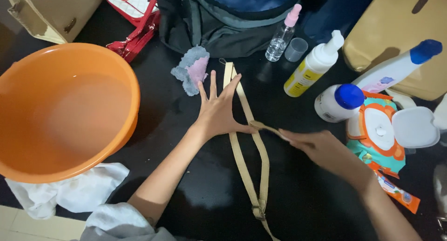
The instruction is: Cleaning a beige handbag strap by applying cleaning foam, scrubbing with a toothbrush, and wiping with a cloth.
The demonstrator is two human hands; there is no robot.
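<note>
We look down on a dark tabletop where a tan webbing strap (242, 148) lies doubled, its long axis running from near the dark backpack (223, 22) at the far side down towards us, ending in a small buckle (259, 211) close to the near edge. Our left hand (218, 111) lies flat on the strap's upper part, fingers spread wide and pointing away from us, the palm pinning the webbing to the table. Our right hand (321, 145) comes in from the right, its fingertips pressed together in a pinch on a fold of the strap just beside the left thumb; the hand is blurred, so we cannot tell the exact grip. The strap thus runs crosswise to the right fingers and lengthwise under the left ones, and both hands touch it. To the left stands an orange basin (116, 73) with a white cloth (70, 190) below it; to the right are a foam pump bottle (313, 66), a small spray bottle (281, 36) and a pack of wet wipes (377, 134).
</note>
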